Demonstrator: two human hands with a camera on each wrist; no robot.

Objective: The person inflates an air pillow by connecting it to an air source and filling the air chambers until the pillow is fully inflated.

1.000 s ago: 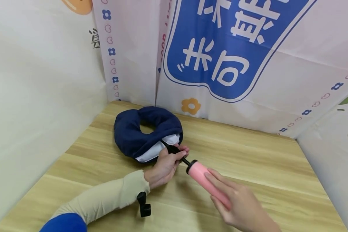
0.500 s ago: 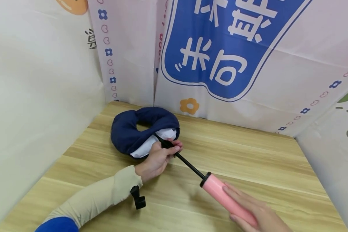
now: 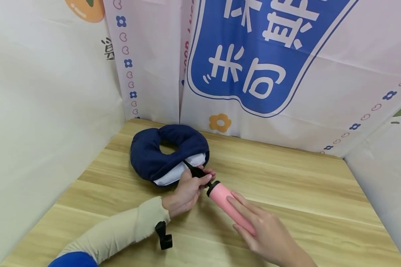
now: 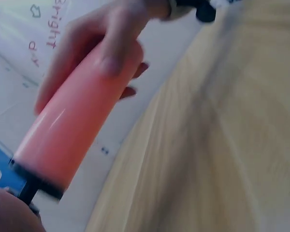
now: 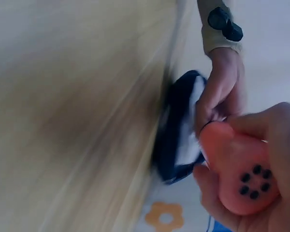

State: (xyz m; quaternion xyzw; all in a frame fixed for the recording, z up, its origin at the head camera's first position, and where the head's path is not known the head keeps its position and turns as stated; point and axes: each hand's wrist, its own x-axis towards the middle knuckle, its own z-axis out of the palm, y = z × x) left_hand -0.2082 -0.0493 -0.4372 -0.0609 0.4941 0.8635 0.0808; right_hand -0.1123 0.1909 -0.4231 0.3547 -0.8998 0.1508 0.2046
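A navy ring-shaped neck pillow [image 3: 147, 152] lies on the table, its cover parted along the near side over a white inner part [image 3: 175, 174]. My left hand [image 3: 187, 189] pinches the black nozzle end [image 3: 196, 171] of a hand air pump at that opening, and the thin tip reaches the white part. My right hand [image 3: 267, 226] grips the pump's pink barrel [image 3: 232, 207]. Only a short bit of black rod shows between barrel and left hand. In the right wrist view, the barrel's end [image 5: 255, 181] shows several dark holes.
The wood-grain table [image 3: 304, 193] runs out to the right. Printed white sheets [image 3: 287, 126] stand as walls at the back and both sides, with the pillow close to the back one. A black wrist camera mount [image 3: 163, 235] hangs under the left sleeve [image 3: 120, 226].
The pink barrel slid back toward my right, exposing a long black rod, then came forward again close to my left hand. My left hand kept its hold at the pillow opening.
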